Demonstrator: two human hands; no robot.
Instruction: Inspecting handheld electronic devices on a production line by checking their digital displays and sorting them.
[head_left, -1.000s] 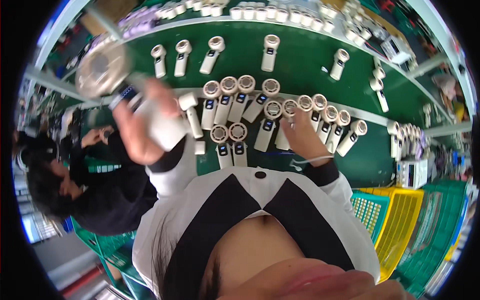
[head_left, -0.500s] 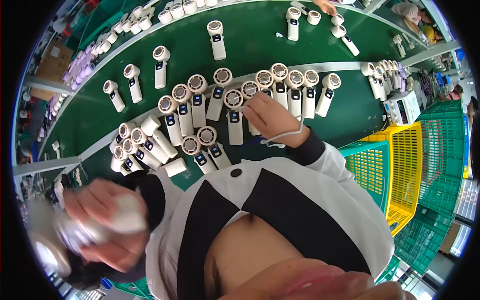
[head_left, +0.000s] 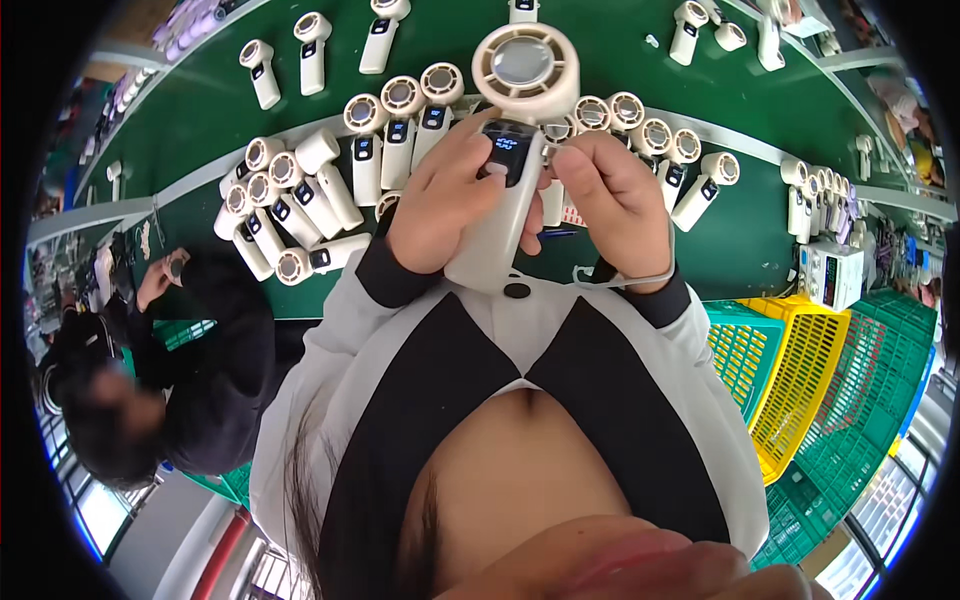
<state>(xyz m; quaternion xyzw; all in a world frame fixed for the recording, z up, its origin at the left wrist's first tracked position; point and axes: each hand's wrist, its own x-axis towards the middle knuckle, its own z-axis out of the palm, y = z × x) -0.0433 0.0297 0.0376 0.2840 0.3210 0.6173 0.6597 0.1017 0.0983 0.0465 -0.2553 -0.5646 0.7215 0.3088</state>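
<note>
A cream handheld fan [head_left: 496, 235] with a round grille head and a lit dark display stands upright before my chest. My left hand [head_left: 445, 200] is wrapped around its handle, the thumb lying by the display. My right hand [head_left: 615, 200] pinches at the fan's side, just below the head; any small part between the fingertips is hidden. Around my right wrist runs a pale cord [head_left: 625, 281]. Behind the held fan stand rows of similar handheld fans [head_left: 397, 150], several with lit displays. More fans [head_left: 290, 215] crowd together on the left, one of them lying flat.
Beyond a grey rail [head_left: 200, 182], spaced fans [head_left: 262, 80] stand on the green surface. A person in dark clothes [head_left: 225, 370] sits at the left. On the right are a white boxy instrument [head_left: 832, 274], a yellow crate [head_left: 800, 390] and green crates [head_left: 850, 400].
My right hand has come from the row of fans to the fan before my chest, where my left hand now holds it. The blurred hands and white object at lower left are gone.
</note>
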